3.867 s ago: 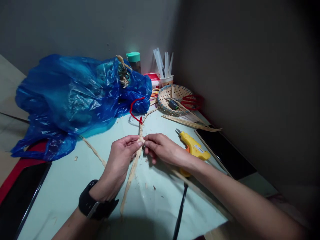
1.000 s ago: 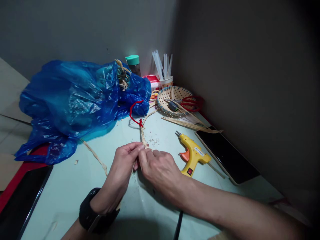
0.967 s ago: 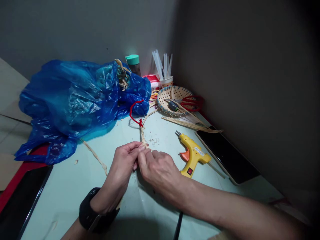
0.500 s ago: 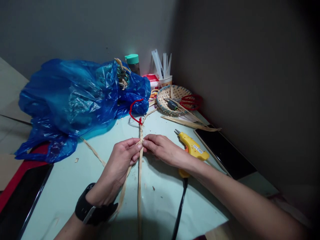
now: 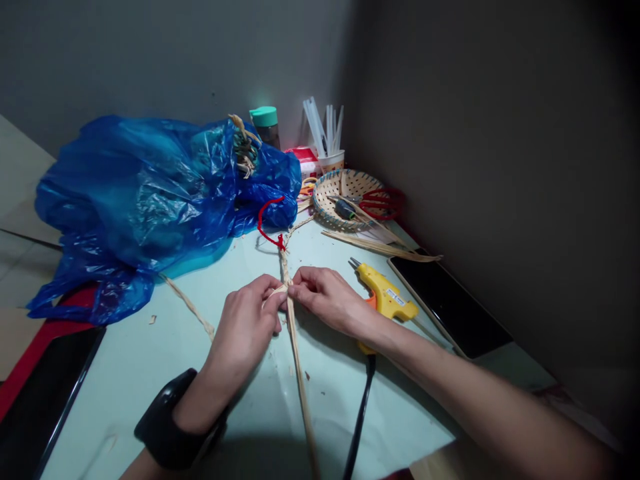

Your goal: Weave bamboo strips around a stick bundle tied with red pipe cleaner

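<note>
A braid of pale dried-plant strands (image 5: 285,265) runs toward me over the table, its far end tied with a fuzzy red wire (image 5: 263,225). My left hand (image 5: 253,308) pinches a pale strand at the near end of the braid, thumb against fingers. On the other side, my right hand (image 5: 325,297) pinches the braid at the same spot, fingertips nearly touching the left ones. One long loose strand (image 5: 301,380) hangs from there toward the near edge. A yellow glue gun (image 5: 387,293) lies just right of my right hand, partly behind the forearm.
A blue plastic bag (image 5: 145,200) fills the back left. Behind stand a green-lidded jar (image 5: 265,125) and a cup (image 5: 331,162) of glue sticks. A woven basket (image 5: 325,213) holds red-handled scissors (image 5: 383,203). Dark flat devices lie right (image 5: 450,307) and left (image 5: 50,400).
My left hand has turned and drawn a strand up across the braid. The long loose strand's near end has swung to the right. The right hand has shifted slightly.
</note>
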The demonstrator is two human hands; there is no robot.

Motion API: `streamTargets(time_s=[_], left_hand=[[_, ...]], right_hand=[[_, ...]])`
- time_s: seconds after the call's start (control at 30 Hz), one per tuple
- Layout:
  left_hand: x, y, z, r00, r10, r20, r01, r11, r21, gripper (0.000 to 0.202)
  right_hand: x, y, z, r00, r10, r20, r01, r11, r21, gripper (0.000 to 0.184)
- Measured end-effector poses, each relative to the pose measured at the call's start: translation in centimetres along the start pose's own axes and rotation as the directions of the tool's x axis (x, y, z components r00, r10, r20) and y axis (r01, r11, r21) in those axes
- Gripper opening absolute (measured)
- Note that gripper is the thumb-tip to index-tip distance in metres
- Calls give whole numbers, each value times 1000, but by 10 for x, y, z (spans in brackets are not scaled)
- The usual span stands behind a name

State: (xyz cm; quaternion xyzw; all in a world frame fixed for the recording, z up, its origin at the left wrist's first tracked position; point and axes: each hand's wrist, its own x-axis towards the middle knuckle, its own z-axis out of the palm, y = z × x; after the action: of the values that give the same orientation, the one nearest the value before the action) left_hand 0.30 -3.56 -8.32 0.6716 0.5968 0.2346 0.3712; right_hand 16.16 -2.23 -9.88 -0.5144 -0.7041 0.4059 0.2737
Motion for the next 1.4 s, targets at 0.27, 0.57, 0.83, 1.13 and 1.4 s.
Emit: streamTargets(time_s=[0.27,0.57,0.83,1.13,1.4], left_hand=[[-13,12,10,967,225,-116,-118,808,577,26],[-23,10,33,881,467,-79,-215,542,812,20],[-34,20,44,882,471,4,-242,446,862,33],[-3,9,4,980,58,-188,-85,987,-139,18],[14,0,16,943,-83,323,298,646,-702,13]], right_hand=[[-5,-3,5,995,-44,-89,47,998,35,14],[1,-1,1,989,54,137,-115,866,486,13],[4,3,1,967,154,204,-251,723,644,9],[-1,-4,-12,983,127,135,-180,831,527,11],[-2,2,-12,996,11,85,-31,972,233,15]])
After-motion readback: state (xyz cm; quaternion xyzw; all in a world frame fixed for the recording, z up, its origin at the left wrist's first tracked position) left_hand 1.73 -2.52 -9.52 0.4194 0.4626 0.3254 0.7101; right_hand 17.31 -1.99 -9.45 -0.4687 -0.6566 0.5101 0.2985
